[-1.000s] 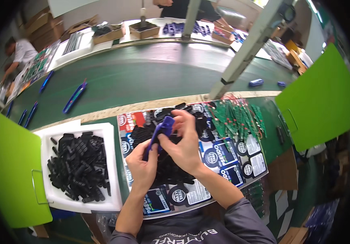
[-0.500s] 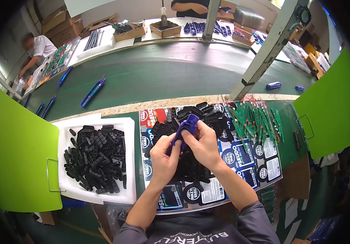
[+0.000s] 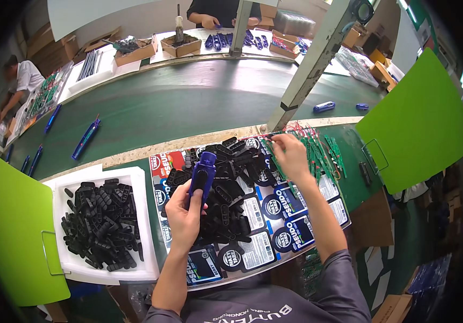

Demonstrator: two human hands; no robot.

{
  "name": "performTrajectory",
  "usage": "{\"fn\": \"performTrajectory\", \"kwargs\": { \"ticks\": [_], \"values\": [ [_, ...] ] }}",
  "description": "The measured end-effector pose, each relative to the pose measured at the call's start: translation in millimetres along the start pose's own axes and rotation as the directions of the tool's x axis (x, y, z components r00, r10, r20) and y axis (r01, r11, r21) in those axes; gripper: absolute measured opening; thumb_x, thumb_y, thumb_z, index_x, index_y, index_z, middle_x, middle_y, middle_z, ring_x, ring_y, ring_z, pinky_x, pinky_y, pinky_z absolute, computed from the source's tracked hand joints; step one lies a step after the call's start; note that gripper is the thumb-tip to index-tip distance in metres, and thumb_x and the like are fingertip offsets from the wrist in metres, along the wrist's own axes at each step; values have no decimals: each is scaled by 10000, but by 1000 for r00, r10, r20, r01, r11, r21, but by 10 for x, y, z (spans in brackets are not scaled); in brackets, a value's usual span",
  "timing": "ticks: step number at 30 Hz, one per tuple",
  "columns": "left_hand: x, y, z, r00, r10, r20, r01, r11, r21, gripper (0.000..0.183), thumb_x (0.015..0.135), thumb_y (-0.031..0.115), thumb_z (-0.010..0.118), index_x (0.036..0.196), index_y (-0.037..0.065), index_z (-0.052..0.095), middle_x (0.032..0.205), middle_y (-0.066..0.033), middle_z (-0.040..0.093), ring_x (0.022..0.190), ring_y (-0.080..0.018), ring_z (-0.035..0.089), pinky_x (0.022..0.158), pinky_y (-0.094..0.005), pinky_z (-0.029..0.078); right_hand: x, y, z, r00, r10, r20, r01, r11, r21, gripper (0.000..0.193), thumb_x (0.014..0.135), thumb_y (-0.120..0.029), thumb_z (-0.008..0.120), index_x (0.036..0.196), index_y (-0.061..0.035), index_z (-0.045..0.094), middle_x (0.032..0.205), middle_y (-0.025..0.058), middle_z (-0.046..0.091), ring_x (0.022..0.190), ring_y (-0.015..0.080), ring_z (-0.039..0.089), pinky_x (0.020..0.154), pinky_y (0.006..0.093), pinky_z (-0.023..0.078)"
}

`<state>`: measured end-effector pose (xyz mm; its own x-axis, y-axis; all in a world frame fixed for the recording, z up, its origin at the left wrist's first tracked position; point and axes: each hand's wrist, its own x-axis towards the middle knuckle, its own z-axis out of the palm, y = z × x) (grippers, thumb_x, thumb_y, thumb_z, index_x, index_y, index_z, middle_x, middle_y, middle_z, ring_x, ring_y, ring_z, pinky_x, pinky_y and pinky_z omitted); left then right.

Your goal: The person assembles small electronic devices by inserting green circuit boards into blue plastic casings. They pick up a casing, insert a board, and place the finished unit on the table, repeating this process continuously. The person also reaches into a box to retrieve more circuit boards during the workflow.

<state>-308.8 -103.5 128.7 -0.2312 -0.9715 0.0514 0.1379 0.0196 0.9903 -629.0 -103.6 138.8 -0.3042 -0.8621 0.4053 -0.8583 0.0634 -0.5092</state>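
Note:
My left hand point(image 3: 183, 211) is closed round a long purple-blue plastic housing point(image 3: 206, 166), held upright above the mat. A black oval insert point(image 3: 201, 178) shows in its face, with my thumb on the lower end. Over at the near-left side of a pile of green circuit boards point(image 3: 313, 152) with thin red wires is my right hand point(image 3: 291, 156). Its thumb and fingers are pinched together by the end of a board; what lies between the fingertips is too small to tell. Loose black plastic pieces point(image 3: 228, 198) lie heaped under and beside my left hand.
A white foam tray point(image 3: 149, 231) full of black pieces stands at left. Green panels point(image 3: 19, 226) flank the bench, and a metal post point(image 3: 317, 64) rises behind it. Blue housings point(image 3: 87, 139) lie on the green belt point(image 3: 188, 97). Two people work beyond.
My hands have parted. The right has left the housing and reached over to the circuit boards, while the left keeps the housing, now more upright. The whole view has shifted.

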Motion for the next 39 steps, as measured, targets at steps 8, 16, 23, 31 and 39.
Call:
{"fn": "performTrajectory", "kwargs": {
  "ticks": [8,16,23,31,39],
  "values": [
    [23,-42,-24,1000,-8,1,8,1000,-9,291,1055,122,636,1314,-10,650,907,-14,674,713,-55,622,591,-213,520,128,225,-16,962,153,226,-104,971,-215,205,891,-148,698,1057,-31,724,1109,181,704,1054,373,679,943,481,524],
    [36,-31,-39,999,-26,22,28,993,-111,284,1071,124,608,1313,-23,620,982,-64,710,725,-70,636,614,-230,534,145,-416,-582,985,-59,-163,61,998,7,234,915,-15,677,1148,-25,689,882,126,690,784,244,675,698,357,529],
    [69,39,-123,988,-23,151,81,916,-393,399,1115,258,522,1398,-23,548,1117,-147,704,857,-136,679,727,-282,580,-398,-1385,-392,995,-15,95,-65,629,774,328,943,100,662,1259,22,629,926,27,634,811,72,626,695,224,514],
    [65,-1,-103,986,-77,149,133,901,-413,443,1144,276,425,1458,-24,513,1156,-107,705,916,-148,693,775,-315,595,-562,-1663,157,991,-100,83,-5,611,791,333,933,58,719,1253,15,639,957,96,714,859,103,702,774,264,598],
    [74,-55,-121,980,-64,191,140,898,-418,447,1140,283,445,1461,-20,517,1135,-101,710,884,-149,701,772,-314,600,-604,-1612,292,991,-119,62,30,650,760,318,935,48,726,1240,12,643,984,102,721,844,115,715,780,278,610]
  ]
}}
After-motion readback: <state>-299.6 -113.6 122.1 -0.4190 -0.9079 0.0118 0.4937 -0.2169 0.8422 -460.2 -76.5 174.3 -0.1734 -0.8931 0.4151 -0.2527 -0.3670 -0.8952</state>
